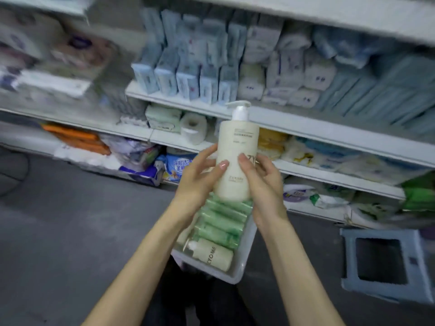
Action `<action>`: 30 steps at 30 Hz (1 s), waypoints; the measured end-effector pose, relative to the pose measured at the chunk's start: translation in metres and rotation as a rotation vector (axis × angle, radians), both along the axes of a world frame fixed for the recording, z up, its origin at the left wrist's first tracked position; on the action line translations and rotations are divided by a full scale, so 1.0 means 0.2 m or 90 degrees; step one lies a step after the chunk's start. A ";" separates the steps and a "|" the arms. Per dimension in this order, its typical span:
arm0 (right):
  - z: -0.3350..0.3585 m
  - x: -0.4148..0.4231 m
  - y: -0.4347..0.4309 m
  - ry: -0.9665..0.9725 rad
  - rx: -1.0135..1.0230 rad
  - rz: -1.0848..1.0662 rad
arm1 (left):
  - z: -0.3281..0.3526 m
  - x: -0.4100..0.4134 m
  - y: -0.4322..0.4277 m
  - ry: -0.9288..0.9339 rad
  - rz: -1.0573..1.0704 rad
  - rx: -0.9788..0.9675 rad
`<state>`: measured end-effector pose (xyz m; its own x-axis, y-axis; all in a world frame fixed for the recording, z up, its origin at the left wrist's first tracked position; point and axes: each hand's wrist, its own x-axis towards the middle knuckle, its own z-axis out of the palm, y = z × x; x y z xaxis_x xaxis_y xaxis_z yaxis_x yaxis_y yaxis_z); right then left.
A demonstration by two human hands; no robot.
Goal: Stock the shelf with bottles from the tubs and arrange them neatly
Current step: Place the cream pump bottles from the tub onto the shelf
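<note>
L hand (197,182) & R hand (261,184) gripped one cream pump bottle (235,147) upright above the tub (237,271), so I judged stocking barely begun: green bottles (221,222) lay inside, none visible on the shelf (306,128).

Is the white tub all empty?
No, the tub holds a row of green bottles and one cream bottle lying on its side.
</note>
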<state>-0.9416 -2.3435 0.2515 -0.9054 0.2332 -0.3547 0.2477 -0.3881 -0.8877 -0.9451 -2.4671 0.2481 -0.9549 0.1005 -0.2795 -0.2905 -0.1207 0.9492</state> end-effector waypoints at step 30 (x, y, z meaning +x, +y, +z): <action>1.26 -0.75 -0.66 0.251 0.072 0.088 | 1.26 -0.95 -0.64 0.303 -0.081 0.090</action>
